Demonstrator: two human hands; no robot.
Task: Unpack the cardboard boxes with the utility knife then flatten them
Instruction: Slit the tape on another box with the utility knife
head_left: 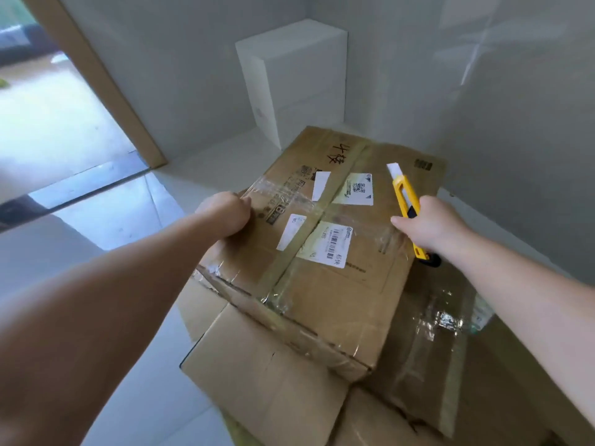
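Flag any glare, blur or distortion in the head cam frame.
Head view: daylight blows out the doorway floor; clear tape on the cardboard box glints; wide-angle stretches the forearms at the edges; utility knife fairly sharp, white box soft.

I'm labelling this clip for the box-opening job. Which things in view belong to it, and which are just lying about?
Part of the job:
- taped cardboard box, gripped at its far-left edge by the left hand
- yellow utility knife, blade out, in the right hand
- cardboard underneath

Lying about:
- white box in the corner
- wooden door frame
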